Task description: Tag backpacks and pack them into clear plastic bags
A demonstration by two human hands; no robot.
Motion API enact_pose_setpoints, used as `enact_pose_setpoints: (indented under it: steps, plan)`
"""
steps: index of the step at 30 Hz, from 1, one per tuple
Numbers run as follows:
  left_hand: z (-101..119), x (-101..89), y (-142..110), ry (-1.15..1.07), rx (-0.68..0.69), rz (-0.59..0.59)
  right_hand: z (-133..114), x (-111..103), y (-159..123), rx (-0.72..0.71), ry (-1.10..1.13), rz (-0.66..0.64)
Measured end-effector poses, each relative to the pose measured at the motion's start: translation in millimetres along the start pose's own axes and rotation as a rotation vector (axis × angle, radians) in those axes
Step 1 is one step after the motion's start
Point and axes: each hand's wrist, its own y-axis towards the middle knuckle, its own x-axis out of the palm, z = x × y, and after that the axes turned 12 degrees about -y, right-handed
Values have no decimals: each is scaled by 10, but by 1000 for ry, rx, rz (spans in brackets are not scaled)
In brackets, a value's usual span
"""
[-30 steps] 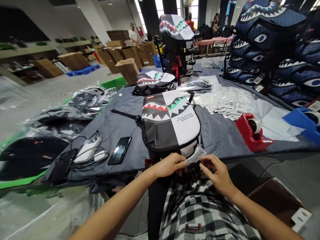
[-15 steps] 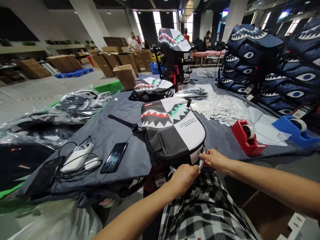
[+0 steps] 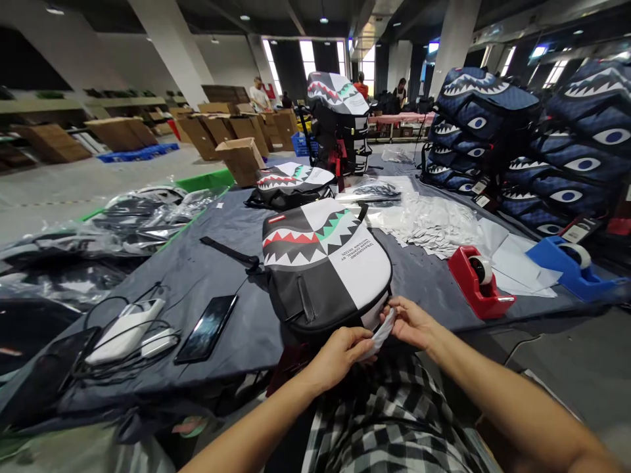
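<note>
A black-and-white backpack (image 3: 325, 263) with a shark-mouth print lies flat on the grey cloth-covered table (image 3: 217, 295), its lower edge close to my hands. My left hand (image 3: 342, 358) and my right hand (image 3: 411, 323) both pinch a small translucent plastic sleeve (image 3: 383, 334) just in front of that edge. The fingers of my right hand cover its upper part, and my left hand hides its lower end. Neither hand touches the top of the backpack.
A smartphone (image 3: 206, 328) and a white power bank (image 3: 125, 332) with tangled cables lie to the left. A red tape dispenser (image 3: 479, 284) stands to the right. Navy shark backpacks (image 3: 478, 125) are stacked behind it. Plastic-wrapped bags (image 3: 138, 217) lie left of the table; co-workers stand far back.
My hands have come up from the backpack's lower edge and closer together, with the plastic sleeve now pinched between them. The view has tilted, and the backpack has shifted left in the picture.
</note>
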Motion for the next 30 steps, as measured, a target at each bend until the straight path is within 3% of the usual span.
enact_pose_setpoints:
  steps: [3,7,9,11,12,16,17,22,27,30]
  plan:
    - [-30,-11,43,66,53,30,164,-64,114,-94,110,6]
    - [-59,7,32,172,94,98,230,-292,144,-276,-320,-10]
    - [-62,25,14,206,109,123,217,-425,58,-353,-519,111]
    - [-63,46,-6,254,106,141,235,-487,-95,-396,-559,235]
    - [-63,56,-16,291,100,148,264,-475,-186,-388,-537,228]
    - [-59,90,-44,473,97,139,397,-205,-465,-248,-358,-88]
    - [-61,97,-48,507,102,127,398,-121,-483,-218,-304,-116]
    - [-108,124,-57,609,139,121,149,157,-253,-62,-49,49]
    - [-85,28,2,483,89,221,-57,291,25,54,37,49]
    - [11,-87,117,444,14,111,-74,323,58,85,80,41]
